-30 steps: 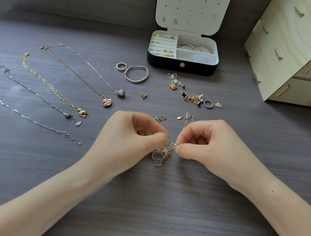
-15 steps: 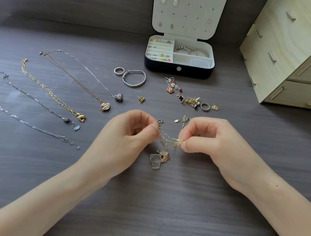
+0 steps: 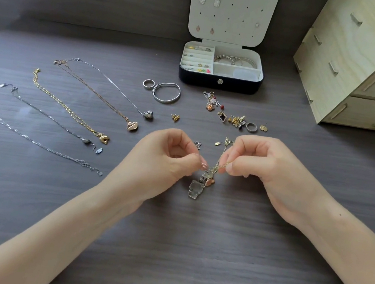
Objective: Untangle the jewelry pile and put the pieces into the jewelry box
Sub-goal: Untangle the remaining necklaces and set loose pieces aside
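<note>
**A:** Where's the tangle?

**B:** The knotted chains point(image 3: 211, 173) hang just over the tabletop point(image 3: 190, 250), near its middle, strung between both hands. The left hand point(image 3: 167, 160) has thumb and forefinger pinched on one side of the knot. The right hand point(image 3: 266, 174) pinches the other side, and a fine gold strand runs up past its knuckles. Each grip is clamped on the chains, with the spare fingers curled in.

**A:** Anything dangling from it?

**B:** A clear figure-shaped pendant point(image 3: 196, 189) hangs lowest. I can't tell whether it touches the wood. A small rose-gold charm point(image 3: 210, 182) hangs just beside it.

**A:** And the box?

**B:** The jewelry box point(image 3: 220, 82) stands open at the far edge, its lid point(image 3: 232, 13) upright with a few earrings pinned in it. The narrow rows inside hold small pieces, and the wider compartment next to them holds bracelets.

**A:** What lies between the box and the hands?

**B:** There's a scatter of earrings and charms point(image 3: 230, 118) with a silver ring point(image 3: 251, 127) among them. Apart from that lie a gold stud earring point(image 3: 175, 117) and a silver bangle point(image 3: 166, 92) with a plain ring point(image 3: 148, 83) just beside it.

**A:** Further out?

**B:** Five necklaces point(image 3: 70, 113) lie stretched out side by side toward the left edge. A pale wooden drawer unit point(image 3: 351, 68) stands at the far right corner.
</note>
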`<state>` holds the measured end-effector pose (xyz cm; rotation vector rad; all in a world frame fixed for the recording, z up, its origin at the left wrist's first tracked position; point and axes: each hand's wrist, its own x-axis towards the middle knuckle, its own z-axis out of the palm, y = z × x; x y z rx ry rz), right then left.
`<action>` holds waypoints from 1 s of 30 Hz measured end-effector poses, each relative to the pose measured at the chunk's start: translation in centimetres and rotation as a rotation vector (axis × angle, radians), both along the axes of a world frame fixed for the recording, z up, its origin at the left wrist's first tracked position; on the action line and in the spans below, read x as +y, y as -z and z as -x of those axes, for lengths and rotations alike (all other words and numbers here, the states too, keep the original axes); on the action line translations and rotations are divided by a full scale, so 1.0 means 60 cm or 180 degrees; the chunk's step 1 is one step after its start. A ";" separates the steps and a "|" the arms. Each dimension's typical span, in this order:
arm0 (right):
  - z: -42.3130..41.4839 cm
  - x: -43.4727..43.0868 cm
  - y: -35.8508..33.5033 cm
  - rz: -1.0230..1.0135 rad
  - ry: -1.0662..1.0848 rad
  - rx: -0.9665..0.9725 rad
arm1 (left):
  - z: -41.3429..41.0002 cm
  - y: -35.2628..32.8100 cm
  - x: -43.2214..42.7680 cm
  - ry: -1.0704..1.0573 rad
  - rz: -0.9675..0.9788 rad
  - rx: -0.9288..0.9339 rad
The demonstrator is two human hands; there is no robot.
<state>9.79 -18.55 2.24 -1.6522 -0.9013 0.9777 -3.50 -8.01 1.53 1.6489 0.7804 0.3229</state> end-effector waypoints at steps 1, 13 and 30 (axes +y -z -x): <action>-0.001 0.000 0.000 -0.0028 0.0017 0.0049 | 0.000 0.000 0.001 -0.0014 0.0016 0.0017; -0.008 0.005 0.003 -0.0196 0.0223 0.0533 | 0.000 -0.006 0.003 0.0446 -0.0165 0.0330; -0.005 0.012 0.006 -0.0091 0.0240 0.0558 | 0.000 -0.003 0.003 0.0711 -0.0239 0.0377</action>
